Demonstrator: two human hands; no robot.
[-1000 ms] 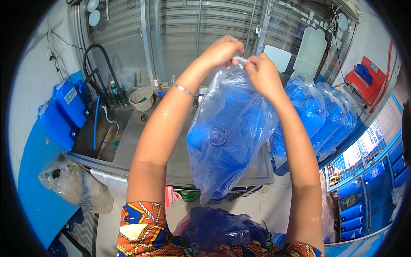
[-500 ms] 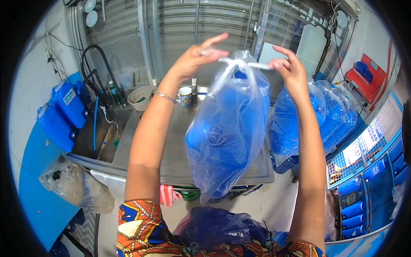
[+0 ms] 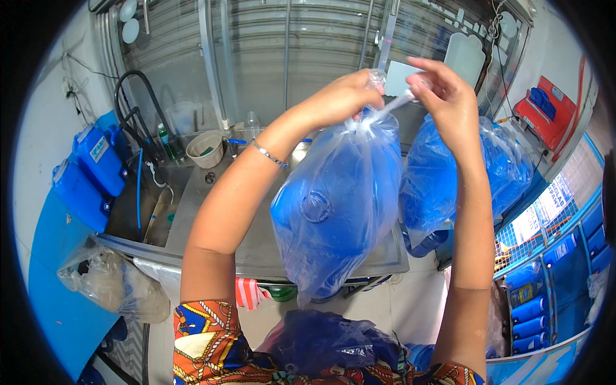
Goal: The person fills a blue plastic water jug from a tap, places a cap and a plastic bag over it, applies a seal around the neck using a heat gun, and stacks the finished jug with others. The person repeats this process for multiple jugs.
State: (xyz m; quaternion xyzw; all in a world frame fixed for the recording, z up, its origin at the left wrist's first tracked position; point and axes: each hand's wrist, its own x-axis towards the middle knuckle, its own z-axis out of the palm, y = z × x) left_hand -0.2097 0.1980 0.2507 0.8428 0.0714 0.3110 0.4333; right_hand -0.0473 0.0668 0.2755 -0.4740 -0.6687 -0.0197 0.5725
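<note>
A see-through plastic bag [image 3: 350, 138] stands in front of me on the steel counter, with a big blue water jug [image 3: 346, 205] inside it. The jug's round ribbed cap shows through the film. At the bag's gathered neck, my left hand [image 3: 350, 96] is closed on the plastic, and a crumpled tuft sticks up above its fingers. My right hand [image 3: 444, 96] pinches a twisted white-looking end of the bag, drawn tight off to the right. A knot or bunch sits between the two hands, partly hidden by the left fingers.
More bagged blue jugs [image 3: 427, 186] stand to the right. At the left, blue jugs [image 3: 99, 160] lean by a sink [image 3: 154, 215] with a black hose tap. A whitish tub [image 3: 206, 149] and a green bottle [image 3: 168, 141] stand at the back. A red box [image 3: 548, 122] sits far right.
My left hand has moved right, from a stretched-out bag end onto the neck. My right hand keeps its end and has shifted slightly right. The bag's neck is bunched tighter.
</note>
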